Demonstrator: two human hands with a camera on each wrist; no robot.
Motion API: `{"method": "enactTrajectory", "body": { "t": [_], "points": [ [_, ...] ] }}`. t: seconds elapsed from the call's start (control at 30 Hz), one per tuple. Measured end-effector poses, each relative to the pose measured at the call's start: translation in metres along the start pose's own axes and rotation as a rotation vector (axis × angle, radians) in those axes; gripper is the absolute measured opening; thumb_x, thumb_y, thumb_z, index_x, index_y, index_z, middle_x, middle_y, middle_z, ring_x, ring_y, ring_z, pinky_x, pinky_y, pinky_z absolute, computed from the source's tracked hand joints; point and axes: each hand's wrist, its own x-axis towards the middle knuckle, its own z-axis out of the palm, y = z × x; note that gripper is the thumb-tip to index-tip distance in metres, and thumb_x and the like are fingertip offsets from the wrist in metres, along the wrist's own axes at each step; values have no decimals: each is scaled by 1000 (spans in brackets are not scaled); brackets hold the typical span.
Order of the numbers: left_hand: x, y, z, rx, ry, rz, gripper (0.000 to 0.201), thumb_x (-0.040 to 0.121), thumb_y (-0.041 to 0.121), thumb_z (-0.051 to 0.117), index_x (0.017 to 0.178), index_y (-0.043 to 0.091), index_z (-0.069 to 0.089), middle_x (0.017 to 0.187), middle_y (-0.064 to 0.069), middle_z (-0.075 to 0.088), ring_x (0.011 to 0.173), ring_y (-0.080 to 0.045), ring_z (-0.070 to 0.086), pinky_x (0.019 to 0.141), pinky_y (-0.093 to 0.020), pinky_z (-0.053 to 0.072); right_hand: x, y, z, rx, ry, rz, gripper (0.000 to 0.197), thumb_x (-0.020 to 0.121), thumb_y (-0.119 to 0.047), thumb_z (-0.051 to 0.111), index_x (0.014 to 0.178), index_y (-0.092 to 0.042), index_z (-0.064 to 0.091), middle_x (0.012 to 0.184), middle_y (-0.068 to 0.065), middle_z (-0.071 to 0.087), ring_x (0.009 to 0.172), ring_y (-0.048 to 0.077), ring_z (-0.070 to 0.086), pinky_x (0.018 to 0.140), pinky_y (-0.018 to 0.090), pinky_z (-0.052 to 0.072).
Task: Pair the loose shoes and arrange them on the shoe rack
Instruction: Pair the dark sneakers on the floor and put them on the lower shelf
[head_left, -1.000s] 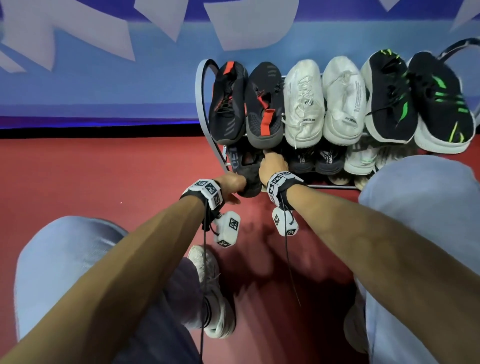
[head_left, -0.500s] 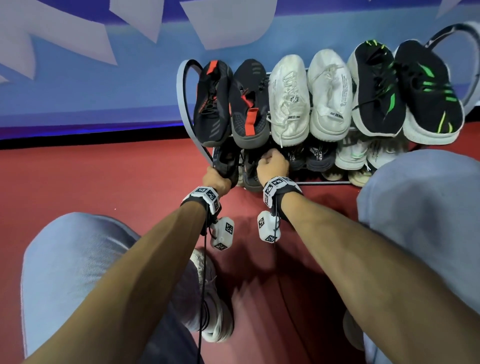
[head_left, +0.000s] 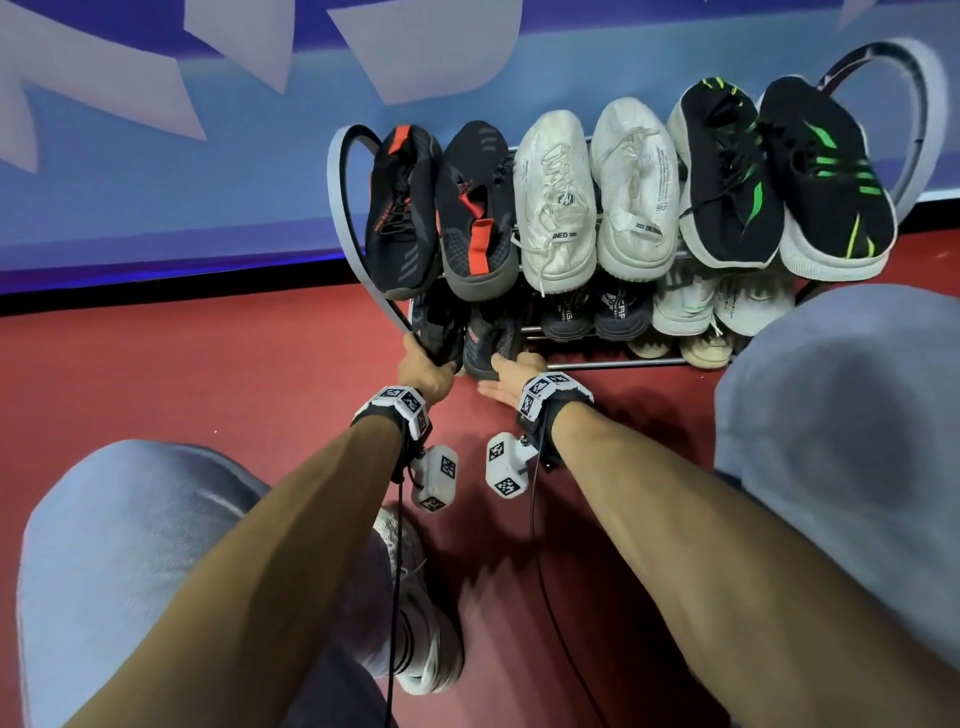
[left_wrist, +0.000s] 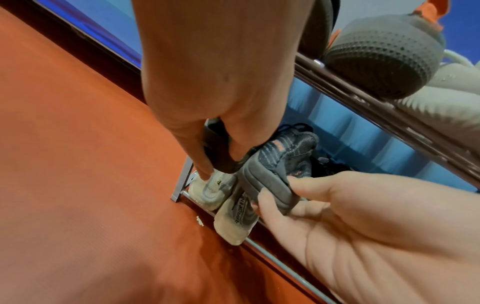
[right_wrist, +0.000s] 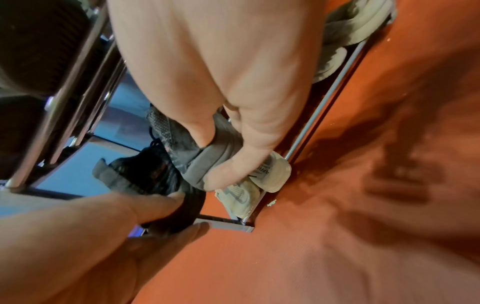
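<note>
A dark grey knit trainer with a salmon-coloured stripe and a thick grey sole (left_wrist: 283, 162) sits on the middle tier of the curved-ended metal shoe rack (head_left: 358, 260), at its left end, heel outward. The right hand (head_left: 511, 379) has thumb and fingertips clamped on its heel, probably to slide it square against its partner. That partner, a darker black-soled trainer (right_wrist: 155, 185), lies just to its left on the same tier; the left hand (head_left: 426, 371) pinches its heel rim between thumb and fingers, likely steadying it so the two line up as a pair. Both shoes look soft in the upper and stiff at the sole, so gripping at the heel gives the firmest hold.

Below them, on the lowest rail, a cream perforated pair (left_wrist: 221, 197) pokes out towards the red floor (head_left: 208, 374). Above, the top tier carries three finished pairs, soles to the front: black with red straps (head_left: 441, 213), white laced (head_left: 597, 197) and black with green flashes (head_left: 779, 176). The job seems near its end
</note>
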Motion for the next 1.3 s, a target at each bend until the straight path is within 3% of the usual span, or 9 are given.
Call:
{"method": "enactTrajectory", "body": {
  "t": [0.2, 0.47, 0.57, 0.67, 0.73, 0.87, 0.93, 1.03, 1.3],
  "points": [
    [-25, 31, -17, -23, 86, 149, 62, 85, 22, 71, 138, 15, 38, 123, -12, 64, 111, -33, 63, 94, -39, 52, 14, 3, 14, -171, 167, -200, 29, 99, -18, 58, 111, 7, 51, 97, 22, 63, 44, 14, 61, 40, 19, 50],
    [-19, 29, 3, -22, 92, 178, 58, 95, 11, 58, 146, 11, 31, 129, -14, 61, 118, -33, 58, 88, -29, 42, 37, -10, 3, -247, 230, -219, 26, 98, -18, 55, 109, 6, 55, 87, 20, 62, 41, 12, 59, 38, 19, 47],
    [-18, 30, 11, -69, 124, 153, 55, 96, 10, 56, 146, 12, 31, 131, -13, 60, 120, -32, 56, 92, -29, 41, 46, -11, 7, -186, 214, -176, 22, 94, -26, 61, 88, -5, 59, 84, 12, 63, 63, 17, 67, 70, 32, 61],
    [-20, 32, 15, -133, 174, 118, 50, 96, 11, 55, 142, 12, 36, 130, -12, 60, 119, -31, 57, 93, -28, 41, 84, 2, 7, -170, 115, -79, 52, 90, -44, 62, 124, -5, 55, 119, 12, 63, 102, 25, 66, 89, 38, 58],
    [-21, 33, 16, -167, 193, 135, 51, 96, 13, 56, 144, 14, 37, 129, -12, 63, 119, -30, 59, 91, -25, 41, 81, -1, 5, -120, 85, -51, 55, 91, -42, 63, 129, -4, 53, 120, 13, 63, 99, 23, 67, 84, 33, 59],
    [-23, 31, 15, -225, 246, 217, 56, 95, 15, 62, 147, 18, 40, 126, -6, 67, 117, -21, 61, 89, -14, 38, 45, -12, -3, 65, 91, -105, 22, 95, -20, 64, 81, -5, 55, 90, 27, 68, 74, 23, 73, 67, 30, 61],
    [-25, 29, 11, -216, 257, 244, 55, 94, 18, 66, 145, 19, 45, 123, -4, 69, 113, -19, 63, 85, -12, 38, 44, -6, -5, 103, 88, -146, 24, 90, -13, 70, 74, -6, 54, 75, 23, 66, 71, 23, 68, 77, 39, 60],
    [-22, 25, 2, -129, 221, 304, 53, 91, 24, 72, 139, 17, 53, 117, -2, 71, 106, -16, 64, 83, -16, 40, 45, -1, -10, -93, 32, -100, 31, 87, -35, 74, 78, -9, 60, 85, 17, 67, 81, 31, 69, 87, 46, 58],
    [-6, 14, -2, -174, 159, 224, 70, 84, 32, 77, 146, 33, 45, 103, 3, 76, 99, -17, 71, 96, -36, 54, 41, -5, -4, -245, 74, -116, 50, 91, -49, 64, 66, -7, 57, 63, 11, 61, 52, 19, 59, 54, 32, 54]
  ]
}}
